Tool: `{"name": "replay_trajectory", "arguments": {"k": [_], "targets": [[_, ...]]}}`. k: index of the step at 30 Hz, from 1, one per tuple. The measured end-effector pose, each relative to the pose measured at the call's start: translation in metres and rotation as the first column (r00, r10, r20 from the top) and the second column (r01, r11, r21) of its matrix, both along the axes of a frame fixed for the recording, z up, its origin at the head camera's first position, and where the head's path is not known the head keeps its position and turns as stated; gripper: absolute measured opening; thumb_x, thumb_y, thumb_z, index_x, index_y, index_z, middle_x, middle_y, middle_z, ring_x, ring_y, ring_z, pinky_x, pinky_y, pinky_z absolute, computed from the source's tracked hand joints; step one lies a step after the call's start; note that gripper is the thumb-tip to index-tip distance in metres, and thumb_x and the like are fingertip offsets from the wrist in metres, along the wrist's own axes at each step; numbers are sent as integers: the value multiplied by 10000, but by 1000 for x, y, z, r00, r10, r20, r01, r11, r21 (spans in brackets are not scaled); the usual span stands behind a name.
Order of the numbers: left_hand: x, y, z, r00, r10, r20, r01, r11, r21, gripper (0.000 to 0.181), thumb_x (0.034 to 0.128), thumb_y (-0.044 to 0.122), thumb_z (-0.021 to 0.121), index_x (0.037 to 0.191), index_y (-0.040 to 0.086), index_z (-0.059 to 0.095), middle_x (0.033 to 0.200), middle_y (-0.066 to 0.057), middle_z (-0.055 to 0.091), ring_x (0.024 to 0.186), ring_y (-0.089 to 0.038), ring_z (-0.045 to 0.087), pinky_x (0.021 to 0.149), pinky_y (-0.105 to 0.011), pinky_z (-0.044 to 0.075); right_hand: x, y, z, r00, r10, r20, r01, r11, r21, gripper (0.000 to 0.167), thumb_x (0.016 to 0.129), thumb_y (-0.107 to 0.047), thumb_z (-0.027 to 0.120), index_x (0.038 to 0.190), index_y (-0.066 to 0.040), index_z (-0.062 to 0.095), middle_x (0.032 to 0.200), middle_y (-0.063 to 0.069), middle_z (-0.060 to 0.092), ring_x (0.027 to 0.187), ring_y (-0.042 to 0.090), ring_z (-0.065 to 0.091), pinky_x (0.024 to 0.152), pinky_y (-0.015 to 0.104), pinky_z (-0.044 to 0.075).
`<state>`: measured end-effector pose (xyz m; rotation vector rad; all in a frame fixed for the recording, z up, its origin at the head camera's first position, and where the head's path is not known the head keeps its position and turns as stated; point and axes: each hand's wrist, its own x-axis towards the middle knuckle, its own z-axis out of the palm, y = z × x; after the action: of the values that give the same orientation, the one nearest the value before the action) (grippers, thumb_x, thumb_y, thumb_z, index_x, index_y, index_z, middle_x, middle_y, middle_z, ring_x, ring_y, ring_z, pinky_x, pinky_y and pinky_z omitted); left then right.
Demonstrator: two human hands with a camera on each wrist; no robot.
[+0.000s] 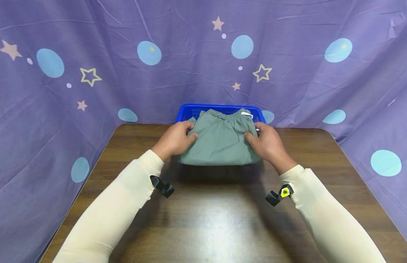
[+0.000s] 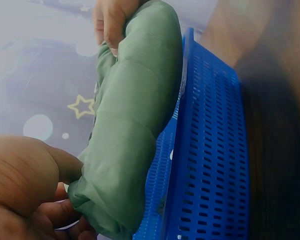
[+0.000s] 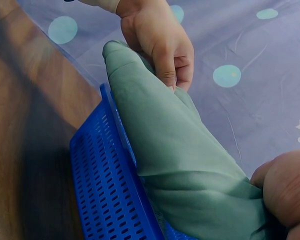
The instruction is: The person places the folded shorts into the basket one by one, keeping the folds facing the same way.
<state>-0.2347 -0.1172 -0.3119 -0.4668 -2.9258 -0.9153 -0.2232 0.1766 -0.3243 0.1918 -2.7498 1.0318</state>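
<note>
Folded green pants or shorts [image 1: 221, 140] with a gathered elastic waist and a small white label are held up between both hands. My left hand [image 1: 177, 138] pinches their left side, thumb on top. At the opposite side my right hand [image 1: 267, 142] pinches the cloth the same way. Behind and below the garment stands a blue perforated plastic basket [image 2: 215, 135], its front wall plain in both wrist views. The folded edge [image 3: 155, 135] hangs over the basket's near rim. Most of the basket's inside is hidden by the cloth.
The basket stands on a brown wooden table [image 1: 219, 215], near its back edge. A purple curtain [image 1: 196, 65] with stars and dots hangs behind and on both sides. Each sleeved wrist carries a small black camera [image 1: 162, 186].
</note>
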Motion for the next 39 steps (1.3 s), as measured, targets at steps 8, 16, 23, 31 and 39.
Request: {"name": "replay_trajectory", "arguments": {"k": [8, 16, 23, 31, 39], "targets": [[-13, 2, -3, 1000, 16, 8, -15, 999, -38, 158, 996, 206, 642, 1018, 50, 636, 797, -51, 495, 742, -228, 492, 691, -386, 411, -12, -3, -2, 1000, -18, 21, 18, 1000, -9, 335, 942, -249, 624, 1174, -14, 677, 1054, 197, 698, 959, 342, 613, 886, 498, 479], [-26, 4, -6, 999, 40, 28, -39, 998, -44, 277, 995, 211, 639, 1191, 18, 667, 930, -104, 621, 879, -270, 575, 840, -439, 478, -21, -5, -5, 998, -29, 47, 30, 999, -14, 368, 950, -249, 609, 1218, -2, 658, 1140, 206, 684, 1018, 351, 606, 930, 507, 467], [-32, 2, -8, 997, 59, 55, -56, 998, -41, 364, 1005, 219, 634, 1297, 1, 643, 1137, -144, 680, 1012, -284, 612, 931, -450, 478, -28, -7, -7, 999, -29, 46, 29, 999, -15, 359, 956, -226, 594, 1224, 5, 654, 1159, 213, 677, 1044, 352, 603, 956, 503, 456], [-41, 3, -10, 997, 62, 48, -60, 997, -54, 352, 1011, 227, 623, 1286, 9, 642, 1186, -151, 675, 1058, -299, 618, 948, -454, 474, -40, -8, -13, 997, -52, 59, 53, 998, -21, 391, 965, -248, 577, 1254, 10, 633, 1172, 232, 669, 1056, 373, 605, 952, 509, 460], [-49, 7, -13, 998, 61, 35, -59, 997, -57, 327, 1014, 217, 615, 1263, 7, 645, 1237, -164, 667, 1118, -324, 616, 979, -463, 466, -48, -10, -19, 996, -72, 48, 74, 997, -37, 378, 943, -220, 567, 1234, 12, 635, 1155, 233, 668, 1044, 382, 599, 957, 510, 456]]}}
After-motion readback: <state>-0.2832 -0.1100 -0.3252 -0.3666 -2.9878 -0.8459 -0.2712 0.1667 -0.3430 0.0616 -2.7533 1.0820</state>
